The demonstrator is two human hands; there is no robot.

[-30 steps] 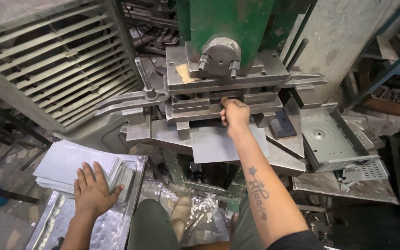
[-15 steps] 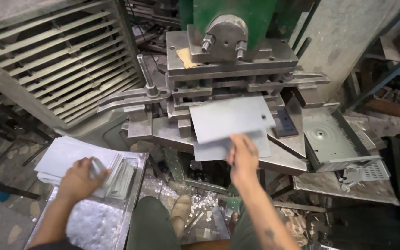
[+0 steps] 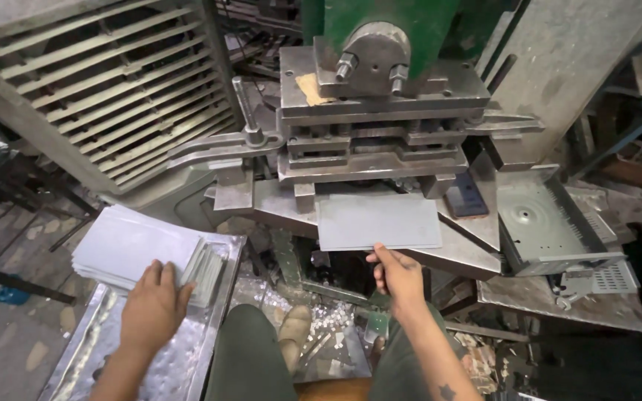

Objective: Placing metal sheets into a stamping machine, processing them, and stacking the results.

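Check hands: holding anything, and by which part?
Right hand pinches the grey metal sheet at its near edge. Left hand rests flat on the sheet stack, gripping nothing.

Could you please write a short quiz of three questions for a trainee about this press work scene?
1. True or false: the right hand pinches the near edge of the grey metal sheet lying on the press bed.
2. What does the left hand rest on?
A. the stack of blank sheets
B. the green press body
C. the perforated metal tray
3. Fill in: the stack lies on a dimpled steel ____.

Key: 1 true; 2 A; 3 tray.
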